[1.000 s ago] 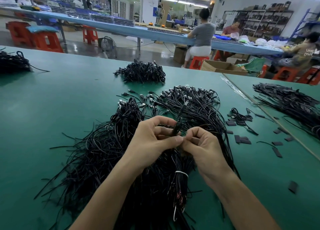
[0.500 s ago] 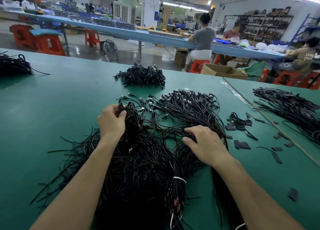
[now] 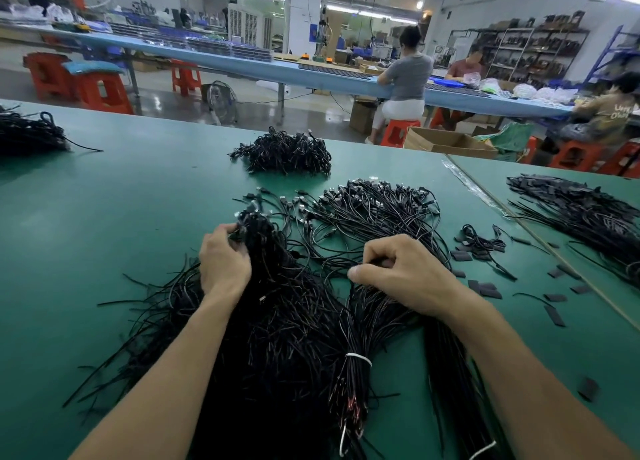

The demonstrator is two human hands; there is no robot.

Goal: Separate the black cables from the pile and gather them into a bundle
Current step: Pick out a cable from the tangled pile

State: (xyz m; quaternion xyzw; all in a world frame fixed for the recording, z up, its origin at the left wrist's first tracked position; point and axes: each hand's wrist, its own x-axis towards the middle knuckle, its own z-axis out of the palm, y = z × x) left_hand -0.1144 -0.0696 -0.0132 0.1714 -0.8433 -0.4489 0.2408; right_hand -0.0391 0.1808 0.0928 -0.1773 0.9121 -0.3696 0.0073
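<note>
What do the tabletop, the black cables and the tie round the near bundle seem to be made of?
Tabletop: green mat, likely rubber or vinyl; smooth, low sheen, no grain. Black cables: flexible, dull plastic-looking jackets; their plug ends glint like metal. Tie: thin white band, perhaps plastic or rubber; too small to tell.

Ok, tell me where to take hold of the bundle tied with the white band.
Grip the tied bundle just above its white band, where the cables are cinched into one narrow neck. Probably come from the right, where a strip of green table shows; the loose pile crowds its left side.
</note>
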